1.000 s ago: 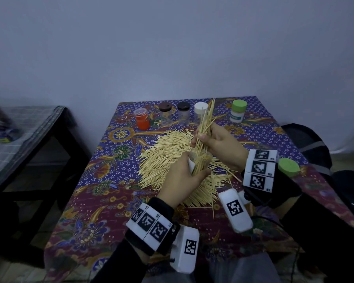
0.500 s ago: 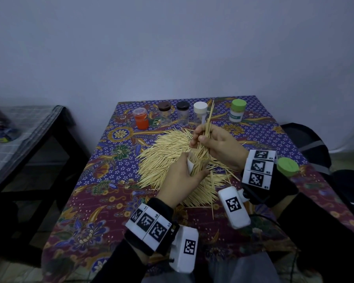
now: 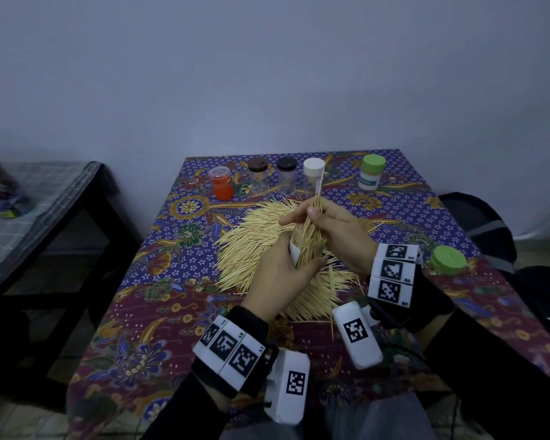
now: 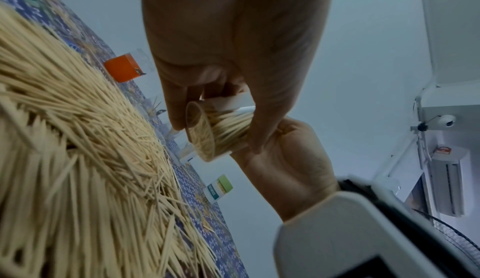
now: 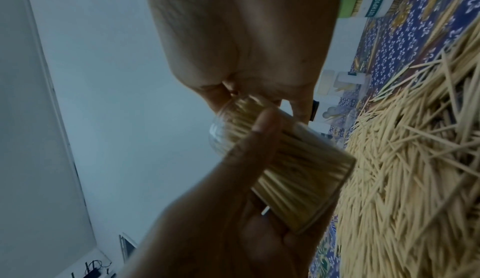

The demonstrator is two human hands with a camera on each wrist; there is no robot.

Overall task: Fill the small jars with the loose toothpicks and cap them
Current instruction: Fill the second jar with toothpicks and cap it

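**Q:** Where is the jar, and what have your hands got?

**Me:** The small clear plastic jar (image 3: pixel 294 254) is held up over the middle of the desk (image 3: pixel 159 300), tilted with its mouth toward twelve o'clock. My left hand (image 3: pixel 278 274) curls round its wall. My right hand (image 3: pixel 340 230) pinches a bundle of pale wooden toothpicks (image 3: pixel 311 230) between thumb and fingers; their lower ends sit in the jar's mouth. Under both lies the loose heap of toothpicks (image 3: pixel 251 236).

**Q:** How should this step go?

**Me:** I'd keep the sticks parallel and ease them down along the jar's wall, loosening the pinch little by little so they slide rather than splay. The jar looks nearly packed, so forcing them would likely spill some.

**Q:** And around it?

**Me:** At twelve o'clock stands a row of capped jars: an orange one (image 3: pixel 222 182), two dark-lidded (image 3: pixel 258 173), a white-lidded one (image 3: pixel 313 174) and a green-lidded labelled one (image 3: pixel 371 176). A loose round green lid (image 3: pixel 450 260) lies at three o'clock.

**Q:** Anything unclear?

**Me:** My left palm hides most of the jar from above. The wrist views are blurred, and I can't tell how deep the bundle reaches.
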